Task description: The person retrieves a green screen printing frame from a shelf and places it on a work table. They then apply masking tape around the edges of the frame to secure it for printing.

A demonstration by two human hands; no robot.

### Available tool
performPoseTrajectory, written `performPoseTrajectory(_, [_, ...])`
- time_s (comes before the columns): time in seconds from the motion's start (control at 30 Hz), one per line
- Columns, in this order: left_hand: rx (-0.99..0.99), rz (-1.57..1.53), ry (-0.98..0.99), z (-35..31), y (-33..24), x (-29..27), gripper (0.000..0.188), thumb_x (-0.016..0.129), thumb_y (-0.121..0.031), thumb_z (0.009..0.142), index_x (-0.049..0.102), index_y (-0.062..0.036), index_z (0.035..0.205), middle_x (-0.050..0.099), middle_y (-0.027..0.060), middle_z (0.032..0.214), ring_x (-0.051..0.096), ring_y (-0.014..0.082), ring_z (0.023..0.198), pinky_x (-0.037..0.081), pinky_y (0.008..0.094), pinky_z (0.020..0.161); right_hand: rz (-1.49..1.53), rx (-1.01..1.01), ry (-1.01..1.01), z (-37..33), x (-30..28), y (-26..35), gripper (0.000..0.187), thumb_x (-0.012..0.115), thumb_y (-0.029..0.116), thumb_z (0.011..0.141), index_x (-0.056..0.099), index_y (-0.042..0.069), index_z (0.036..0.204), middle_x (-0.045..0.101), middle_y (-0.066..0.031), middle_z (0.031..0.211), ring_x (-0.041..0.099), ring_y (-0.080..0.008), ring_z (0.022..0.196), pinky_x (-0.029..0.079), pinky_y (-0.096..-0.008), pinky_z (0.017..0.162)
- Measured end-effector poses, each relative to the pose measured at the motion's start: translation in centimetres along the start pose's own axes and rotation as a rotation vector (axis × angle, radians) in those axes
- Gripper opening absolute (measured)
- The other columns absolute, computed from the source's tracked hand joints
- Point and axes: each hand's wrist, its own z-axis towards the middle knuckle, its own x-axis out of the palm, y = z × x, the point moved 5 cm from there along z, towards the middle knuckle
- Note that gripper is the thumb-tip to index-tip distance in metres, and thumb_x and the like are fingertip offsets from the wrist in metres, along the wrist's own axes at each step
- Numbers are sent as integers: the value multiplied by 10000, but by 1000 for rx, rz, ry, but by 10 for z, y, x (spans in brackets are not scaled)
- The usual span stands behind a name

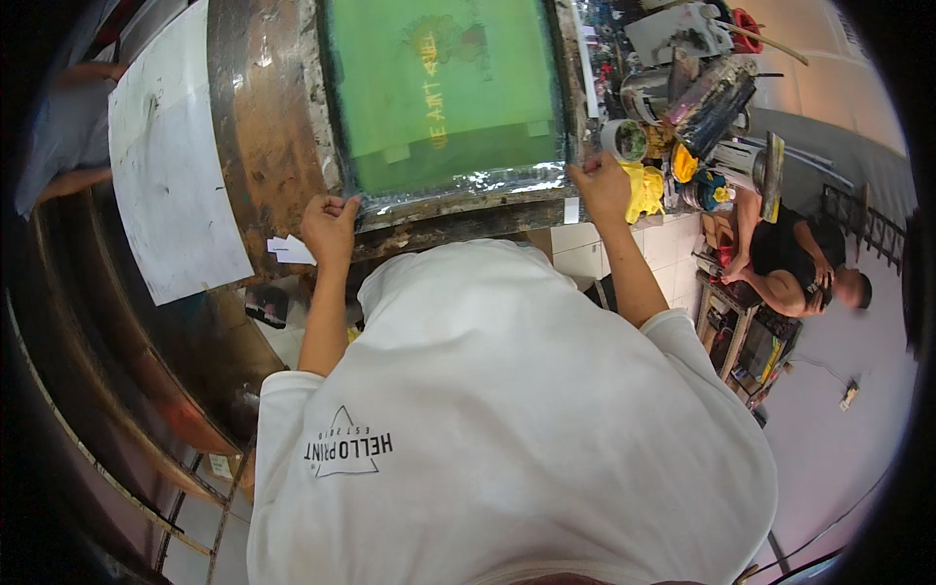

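Left hand (329,230) and right hand (604,189) seem to pinch opposite ends of the shiny strip (460,187) between them, apparently aligning it along the green screen (448,102), which calls for even tension next.

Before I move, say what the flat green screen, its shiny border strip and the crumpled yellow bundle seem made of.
Flat green screen: probably coated mesh, smooth, with a yellowish design showing.
Shiny strip: likely plastic, glossy by its wrinkled glints.
Crumpled yellow bundle: perhaps cloth or rubber, matte, softly folded.

way open over green screen (487,107); white tub (609,139) crowds right edge
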Motion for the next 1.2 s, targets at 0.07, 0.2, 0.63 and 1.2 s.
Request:
performPoseTrajectory(0.07, [1, 17, 22, 2, 1, 3, 330, 893, -267, 750, 697, -11, 822, 668, 102, 710, 642, 247, 656, 517, 383, 660, -41, 8, 24, 2, 1, -7, 349, 855, 341, 752, 665, 69, 859, 722, -126, 827, 703, -360, 781, 539, -461, 711])
performPoseTrajectory(0.2, [-62, 54, 71, 3, -11, 4, 324, 885, -268, 754, 680, -22, 805, 667, 104, 734, 648, 266, 691, 510, 401, 671, -55, 41, 80, 8, 9, -13, 339, 854, 339, 745, 659, 83, 850, 720, -137, 823, 707, -374, 801, 540, -486, 713])
performPoseTrajectory(0.63, [172, 311, 102, 4, -34, 10, 253, 838, -212, 772, 638, -58, 763, 660, 120, 803, 629, 361, 827, 486, 492, 736, -34, -13, 96, 14, 20, -14, 324, 855, 281, 736, 642, 62, 844, 701, -147, 820, 696, -380, 804, 535, -475, 707])
performPoseTrajectory(1.2, [202, 396, 155, 6, -37, 15, 231, 815, -193, 807, 632, -52, 796, 664, 133, 856, 629, 377, 891, 501, 505, 764, -60, 49, 105, 13, 24, -7, 348, 864, 311, 724, 649, 60, 832, 715, -149, 819, 705, -373, 804, 542, -475, 708])
